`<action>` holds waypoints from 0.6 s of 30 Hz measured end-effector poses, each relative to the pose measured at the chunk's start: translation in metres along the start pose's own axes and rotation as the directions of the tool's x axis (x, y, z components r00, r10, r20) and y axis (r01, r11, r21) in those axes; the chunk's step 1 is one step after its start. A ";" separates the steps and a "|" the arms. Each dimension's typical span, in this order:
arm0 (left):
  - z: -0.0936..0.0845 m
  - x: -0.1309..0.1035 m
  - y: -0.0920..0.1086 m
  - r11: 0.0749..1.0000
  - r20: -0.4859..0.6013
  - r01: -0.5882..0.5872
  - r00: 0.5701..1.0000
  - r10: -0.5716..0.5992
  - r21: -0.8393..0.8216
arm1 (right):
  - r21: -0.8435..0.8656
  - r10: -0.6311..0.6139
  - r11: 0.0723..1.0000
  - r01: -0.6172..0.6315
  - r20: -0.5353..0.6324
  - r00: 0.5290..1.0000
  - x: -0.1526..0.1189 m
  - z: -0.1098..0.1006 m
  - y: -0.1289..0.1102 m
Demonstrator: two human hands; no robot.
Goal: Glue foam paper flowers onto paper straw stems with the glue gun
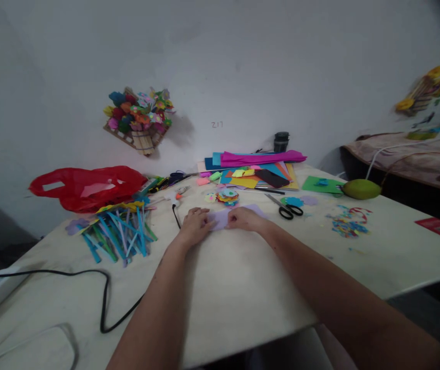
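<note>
Head view: I see light purple paper (pixel 220 219) on the surface (pixel 239 288), just behind it a small pile of bright cut shapes (pixel 227 197). The left hand (pixel 195 226) touches the paper's left end. The right hand (pixel 246 219) rests curled fingers on its middle. I can't tell if either hand is pinching it. Black-handled scissors (pixel 285 207) lie near, to the right.

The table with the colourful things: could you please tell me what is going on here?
A person works with both bare hands at a light purple sheet on the table. The left hand is at its left end; the right hand, fingers curled, is over its middle. Whether they pinch or press it is too small to tell. The scissors lie to the right, in neither hand. Blue and green strips lie at the left, near a red bag.
</note>
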State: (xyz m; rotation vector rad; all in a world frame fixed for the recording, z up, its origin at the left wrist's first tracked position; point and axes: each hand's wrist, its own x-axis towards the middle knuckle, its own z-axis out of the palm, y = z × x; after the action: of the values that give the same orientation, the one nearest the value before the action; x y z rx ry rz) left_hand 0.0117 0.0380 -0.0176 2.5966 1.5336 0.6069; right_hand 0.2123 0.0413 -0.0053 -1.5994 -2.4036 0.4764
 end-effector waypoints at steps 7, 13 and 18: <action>0.002 -0.001 -0.005 0.996 0.046 -0.019 0.999 0.024 -0.087 | 0.034 -0.015 0.999 0.016 -0.007 1.000 0.002 0.003 0.005; 0.003 -0.001 -0.005 0.992 -0.016 -0.028 1.000 0.026 -0.121 | 0.027 -0.015 1.000 0.015 -0.001 1.000 0.002 0.002 0.010; 0.007 0.000 -0.008 0.991 -0.041 -0.049 0.998 0.044 -0.125 | 0.061 -0.079 0.995 0.081 -0.039 0.996 0.001 0.004 0.003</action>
State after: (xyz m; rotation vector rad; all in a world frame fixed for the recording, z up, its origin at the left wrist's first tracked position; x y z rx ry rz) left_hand 0.0080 0.0433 -0.0262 2.5468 1.3990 0.7362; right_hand 0.2132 0.0427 -0.0103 -1.4670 -2.3904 0.4982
